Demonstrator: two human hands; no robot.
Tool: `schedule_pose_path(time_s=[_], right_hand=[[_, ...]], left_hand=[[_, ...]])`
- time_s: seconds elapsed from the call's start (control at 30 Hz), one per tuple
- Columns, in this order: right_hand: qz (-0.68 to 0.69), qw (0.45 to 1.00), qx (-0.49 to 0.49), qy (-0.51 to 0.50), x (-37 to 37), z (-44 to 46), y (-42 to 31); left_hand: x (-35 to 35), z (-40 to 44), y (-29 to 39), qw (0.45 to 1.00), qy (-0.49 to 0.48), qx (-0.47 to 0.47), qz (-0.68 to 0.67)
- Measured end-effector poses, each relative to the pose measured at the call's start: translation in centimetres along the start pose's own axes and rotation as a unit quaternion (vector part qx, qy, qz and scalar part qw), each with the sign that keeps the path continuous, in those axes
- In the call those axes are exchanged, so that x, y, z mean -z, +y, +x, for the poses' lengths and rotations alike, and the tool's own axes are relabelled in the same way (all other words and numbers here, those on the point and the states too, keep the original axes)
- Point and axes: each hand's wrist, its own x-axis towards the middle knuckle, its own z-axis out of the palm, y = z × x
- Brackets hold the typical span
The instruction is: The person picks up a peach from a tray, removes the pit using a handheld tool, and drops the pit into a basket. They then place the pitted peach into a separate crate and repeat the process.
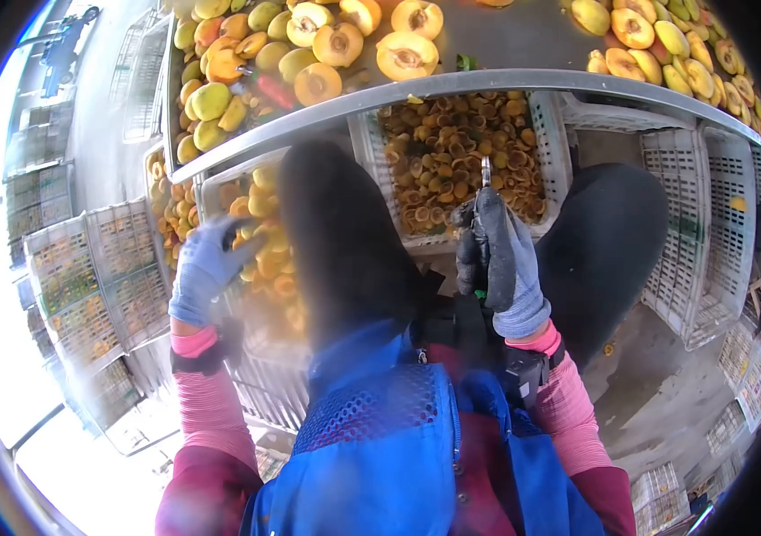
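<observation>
**Closed grip on a metal tool over the scraps, open left hand by the fruit crate**

The right hand (495,255), in a dark-coated glove, is closed around a small metal tool (486,170). Its tip sticks up past the thumb, toward the near edge of the worktop (452,82). No fruit shows in that grip. The left hand (211,263), in a pale glove and blurred, has its fingers loosely spread beside the yellow fruit pieces (278,259) at left of centre. Nothing shows in it, though the blur hides whether a fingertip touches fruit.

Cut halves (407,55) lie face up on the worktop at the top of the frame, with whole-looking fruit (211,101) to their left and a red-handled tool (271,91) among them. At upper centre, a crate (552,147) between the knees holds curled scraps (461,152).

The exposed tip is the chief hazard: if the left hand crossed toward the right without care, it could be nicked through the glove. Juice on the gloves, if there is any, could let the metal tool twist in the closed grip. The red-handled tool lies close against fruit, so a reach there without looking could meet its metal end. With the fruit pieces and scraps in neighbouring crates, a piece released too far over could land among the wrong ones.
</observation>
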Motion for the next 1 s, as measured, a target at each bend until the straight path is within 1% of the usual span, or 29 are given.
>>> schedule_pose_path(time_s=[0.07, 0.13, 0.2, 0.27, 0.37, 0.4, 0.47, 0.57, 0.63, 0.67, 0.7, 0.73, 0.8, 0.87, 0.9, 0.93, 1.0], right_hand=[[-0.013, 1.000, -0.010, -0.001, 0.0, 0.4, 0.5], [-0.024, 1.000, -0.015, -0.003, -0.2, 0.9, 0.8], [-0.030, 0.999, -0.015, 0.000, -0.4, 1.0, 0.9], [-0.035, 0.999, -0.005, 0.011, -0.3, 1.2, 0.7], [-0.032, 0.999, 0.021, 0.039, 0.2, 1.5, 0.5], [-0.025, 0.998, 0.028, 0.052, 0.4, 1.7, 0.7], [0.003, 0.997, 0.028, 0.068, 1.0, 2.2, 0.9], [0.059, 0.996, -0.018, 0.057, 0.8, 1.8, 0.2], [0.127, 0.990, -0.058, 0.024, 0.1, 1.4, -2.4], [0.091, 0.996, 0.001, 0.025, 0.0, 1.2, -2.5], [0.052, 0.997, 0.060, 0.025, 0.0, 0.9, -2.6], [0.013, 0.993, 0.118, 0.023, -0.1, 0.7, -2.6], [-0.063, 0.971, 0.232, 0.013, -0.6, 0.0, -2.3], [0.057, 0.967, 0.249, -0.020, -1.4, -0.9, -2.3], [0.115, 0.959, 0.256, -0.038, -1.9, -1.3, -2.3], [0.097, 0.960, 0.257, -0.047, -1.9, -1.4, -2.2], [0.067, 0.964, 0.249, -0.058, -1.9, -1.6, -1.7]], left_hand=[[1.0, 1.9, 1.9, 0.984, 0.069, 0.020, -0.163], [1.1, 5.6, 4.7, 0.964, 0.117, -0.026, -0.239], [1.8, 9.8, 8.9, 0.961, 0.164, -0.171, -0.139], [1.6, 13.3, 13.1, 0.934, 0.237, -0.266, -0.015], [-1.2, 19.4, 15.5, 0.942, 0.143, -0.291, 0.086], [-0.5, 19.5, 16.6, 0.953, 0.090, -0.281, 0.077], [0.1, 19.7, 17.5, 0.946, 0.058, -0.311, 0.073], [0.2, 19.0, 17.8, 0.947, 0.044, -0.299, -0.104], [0.1, 17.3, 18.3, 0.938, 0.106, -0.248, -0.217], [-0.1, 16.1, 18.6, 0.926, 0.134, -0.221, -0.274], [-0.1, 14.7, 18.5, 0.907, 0.116, -0.224, -0.338], [-0.4, 13.0, 18.6, 0.898, 0.094, -0.189, -0.385], [-1.2, 9.3, 19.8, 0.832, 0.040, -0.171, -0.527], [-1.4, 6.2, 20.5, 0.854, 0.019, -0.147, -0.499], [-2.5, 6.3, 19.4, 0.895, 0.128, -0.315, -0.287], [-3.6, 6.4, 18.5, 0.852, 0.304, -0.421, -0.071], [-5.0, 5.4, 18.2, 0.845, 0.360, -0.384, -0.090]])
